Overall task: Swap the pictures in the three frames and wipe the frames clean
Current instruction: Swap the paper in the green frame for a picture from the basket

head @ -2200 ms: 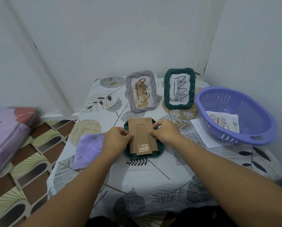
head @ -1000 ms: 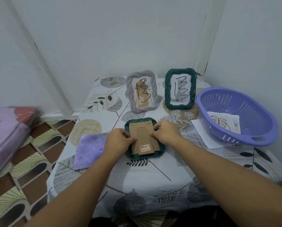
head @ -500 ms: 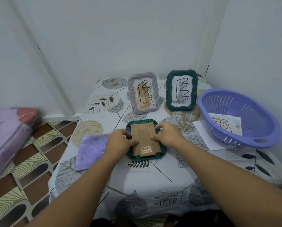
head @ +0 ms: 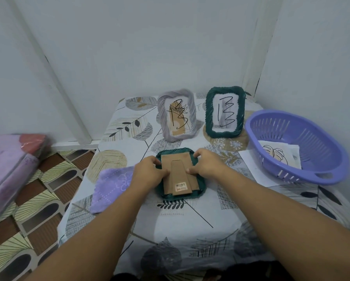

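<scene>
Taking the face-down green frame (head: 181, 194) as the landmark: bare tablecloth (head: 190, 226) nearer the camera gives open room. Purple cloth (head: 111, 184) touches its left, basket (head: 296, 145) plus papers (head: 249, 161) crowd the right, and two upright frames (head: 177, 115) block behind it.

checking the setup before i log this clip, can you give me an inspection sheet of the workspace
Surface: table under a leaf-print cloth.
Job's things: green frame lying face down, cardboard back up; grey frame and second green frame standing at the back, both scribbled on; purple cloth beside the left hand; spare pictures in the purple basket.
Clutter: white sheet partly under the basket.
Grippers: left hand and right hand with fingertips on the cardboard back's side edges.
Cables: nothing seen.
Surroundings: white walls, patterned floor tiles, pink wrapped bundle at left.
</scene>
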Demonstrator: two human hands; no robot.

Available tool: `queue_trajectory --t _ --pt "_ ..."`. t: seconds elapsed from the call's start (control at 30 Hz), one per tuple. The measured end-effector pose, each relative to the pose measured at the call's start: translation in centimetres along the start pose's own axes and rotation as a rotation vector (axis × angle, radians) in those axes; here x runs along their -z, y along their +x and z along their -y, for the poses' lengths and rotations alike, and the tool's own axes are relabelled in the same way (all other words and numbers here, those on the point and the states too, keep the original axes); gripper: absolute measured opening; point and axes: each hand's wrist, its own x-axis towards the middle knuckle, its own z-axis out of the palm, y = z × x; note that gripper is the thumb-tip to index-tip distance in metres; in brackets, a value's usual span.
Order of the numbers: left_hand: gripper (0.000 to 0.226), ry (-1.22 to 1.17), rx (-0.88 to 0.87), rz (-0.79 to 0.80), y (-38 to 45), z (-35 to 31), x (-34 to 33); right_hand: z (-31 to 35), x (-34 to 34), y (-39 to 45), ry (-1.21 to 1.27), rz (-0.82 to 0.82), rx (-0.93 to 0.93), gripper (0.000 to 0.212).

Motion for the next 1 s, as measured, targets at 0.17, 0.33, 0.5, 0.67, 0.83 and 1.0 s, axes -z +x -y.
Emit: queue_trajectory --t 0.17,0.33,0.5,0.67,0.83,1.0 --pt "0.029 0.000 0.013 -0.049 0.7 -0.5 0.0 0.7 0.4 0.4 -0.011 0.035 -0.019 0.065" --pt "0.051 -0.040 0.015 -0.059 1.0 -0.5 -0.5 0.7 0.4 0.6 -0.015 0.055 -0.012 0.075" --pt "0.055 -0.134 0.006 -0.066 0.8 -0.2 -0.9 0.5 0.5 0.4 0.015 0.068 -0.005 0.069" --pt "0.055 -0.223 0.016 -0.046 1.0 0.1 -1.3 0.4 0.6 0.2 0.061 0.083 0.008 0.072" --pt "0.065 -0.368 0.109 -0.033 1.3 -0.1 -1.6 0.2 0.5 0.2 0.108 0.091 0.016 0.063" --pt "0.066 -0.546 0.188 -0.015 1.4 -0.2 -1.8 0.2 0.4 0.3 0.133 0.095 -0.002 0.066"
